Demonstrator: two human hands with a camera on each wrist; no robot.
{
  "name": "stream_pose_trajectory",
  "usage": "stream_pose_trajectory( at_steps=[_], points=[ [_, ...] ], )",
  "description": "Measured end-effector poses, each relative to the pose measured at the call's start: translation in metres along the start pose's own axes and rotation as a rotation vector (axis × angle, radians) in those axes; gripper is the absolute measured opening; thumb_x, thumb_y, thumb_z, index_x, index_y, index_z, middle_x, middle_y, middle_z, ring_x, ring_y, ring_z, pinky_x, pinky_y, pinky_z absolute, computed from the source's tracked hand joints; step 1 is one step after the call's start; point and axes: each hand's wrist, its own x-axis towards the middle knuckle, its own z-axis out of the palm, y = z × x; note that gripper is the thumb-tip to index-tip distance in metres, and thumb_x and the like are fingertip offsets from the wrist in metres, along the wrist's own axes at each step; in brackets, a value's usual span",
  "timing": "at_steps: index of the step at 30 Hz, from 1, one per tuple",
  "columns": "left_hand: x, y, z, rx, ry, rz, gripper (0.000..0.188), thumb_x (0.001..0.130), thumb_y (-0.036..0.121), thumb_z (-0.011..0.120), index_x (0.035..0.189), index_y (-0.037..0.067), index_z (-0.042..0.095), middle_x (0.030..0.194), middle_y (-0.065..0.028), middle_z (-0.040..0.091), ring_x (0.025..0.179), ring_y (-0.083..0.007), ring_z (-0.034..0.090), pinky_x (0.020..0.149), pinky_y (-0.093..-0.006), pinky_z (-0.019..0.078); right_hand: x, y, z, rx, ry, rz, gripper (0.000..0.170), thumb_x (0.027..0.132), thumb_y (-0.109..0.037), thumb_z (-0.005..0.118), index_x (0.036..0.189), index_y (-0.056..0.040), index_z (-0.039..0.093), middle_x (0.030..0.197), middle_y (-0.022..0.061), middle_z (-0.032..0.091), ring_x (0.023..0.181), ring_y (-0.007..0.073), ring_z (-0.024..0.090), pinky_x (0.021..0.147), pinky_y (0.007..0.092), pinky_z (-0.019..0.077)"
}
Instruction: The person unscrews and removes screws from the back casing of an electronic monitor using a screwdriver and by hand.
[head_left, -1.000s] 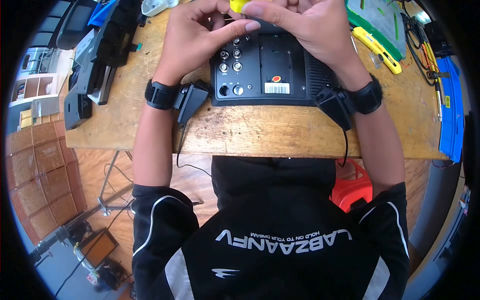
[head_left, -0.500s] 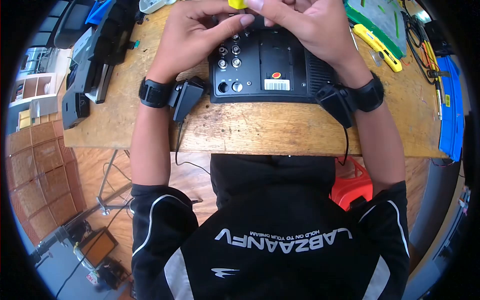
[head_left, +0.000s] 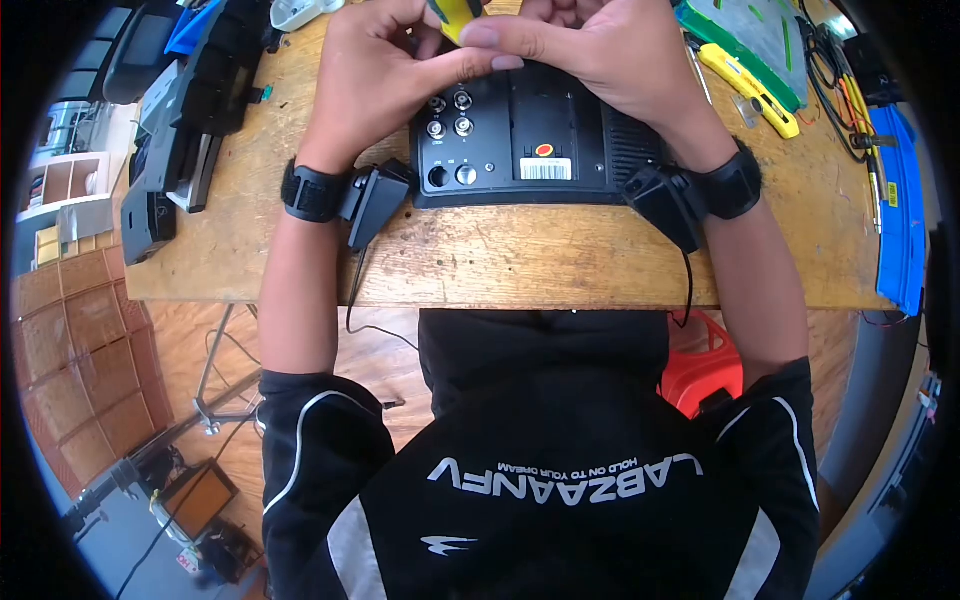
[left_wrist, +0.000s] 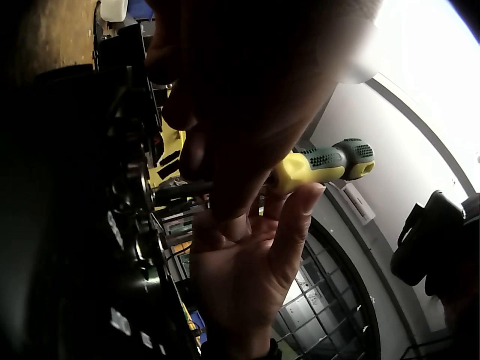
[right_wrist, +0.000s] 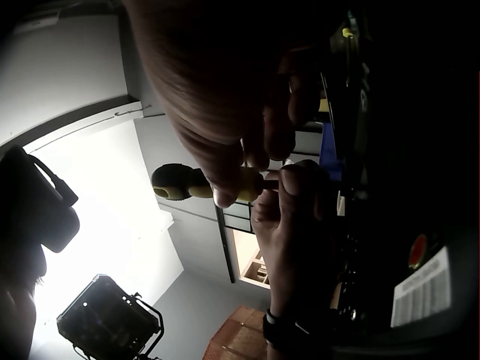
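Observation:
A screwdriver [left_wrist: 304, 171] with a yellow and grey-green handle stands over a black device [head_left: 500, 150], its shaft directed at the panel of round metal connectors [head_left: 437, 128]. My right hand [head_left: 625, 70] pinches the handle near its lower end with thumb and fingers. Lower down, my left hand [head_left: 375, 95] holds the shaft between thumb and fingers, close over the connectors. In the head view both thumbs nearly meet, and the handle [head_left: 457, 18] runs out at the top edge. The tip of the screwdriver is hidden. Below the hands, the device shows a barcode label [head_left: 545, 169].
On the wooden table [head_left: 510, 260], a yellow utility knife [head_left: 748, 88] lies right of the device beside a green-edged tray [head_left: 745, 30]. Cables [head_left: 825, 75] and a blue case [head_left: 900, 210] line the right edge. Black equipment [head_left: 215, 95] is stacked at the left.
The screwdriver handle has tilted and shows more of its grey-green part. My right thumb has moved left and down toward the left thumb. The device sits slightly further left in view.

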Motion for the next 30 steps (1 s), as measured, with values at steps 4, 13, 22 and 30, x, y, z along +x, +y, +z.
stream_pose_trajectory(
  at_steps=[4, 13, 22, 30],
  points=[
    [-0.002, -0.001, 0.004, -0.334, 0.043, 0.132, 0.022, 0.082, 0.013, 0.087, 0.098, 0.003, 0.076, 0.080, 0.0053, 0.067, 0.069, -0.0020, 0.056, 0.060, -0.0188, 0.0431, -0.002, -0.010, 0.002, -0.052, -0.011, 0.046, 0.040, 0.086, -0.011, 0.084, 0.118, 0.0070, 0.070, 0.096, 0.0046, 0.074, 0.064, 0.0001, 0.058, 0.055, 0.0139, 0.0451],
    [0.000, 0.027, -0.007, -0.391, -0.033, 0.015, 0.010, 0.089, 0.005, 0.079, 0.098, 0.003, 0.076, 0.079, 0.0034, 0.068, 0.072, -0.0024, 0.059, 0.064, -0.0196, 0.0474, 0.004, -0.011, 0.008, 0.266, 0.071, 0.021, 0.041, 0.092, -0.006, 0.075, 0.126, 0.0133, 0.062, 0.104, 0.0113, 0.072, 0.071, 0.0046, 0.064, 0.058, 0.0174, 0.0504],
    [-0.001, 0.011, -0.001, -0.439, -0.026, 0.163, 0.014, 0.084, 0.008, 0.083, 0.090, 0.004, 0.071, 0.084, 0.0035, 0.068, 0.074, -0.0028, 0.058, 0.064, -0.0187, 0.0454, -0.001, -0.002, -0.002, -0.142, 0.035, -0.022, 0.047, 0.080, -0.016, 0.090, 0.116, 0.0067, 0.070, 0.093, 0.0027, 0.072, 0.063, -0.0008, 0.057, 0.056, 0.0154, 0.0472],
    [0.008, 0.008, -0.007, 0.054, -0.030, 0.558, 0.024, 0.075, 0.011, 0.085, 0.097, 0.004, 0.077, 0.120, -0.0106, 0.067, 0.118, -0.0256, 0.058, 0.104, -0.0383, 0.0417, 0.000, 0.006, 0.007, 0.319, 0.063, -0.044, 0.041, 0.094, -0.007, 0.071, 0.130, 0.0092, 0.060, 0.105, 0.0059, 0.070, 0.078, 0.0045, 0.062, 0.064, 0.0193, 0.0514]
  ],
)
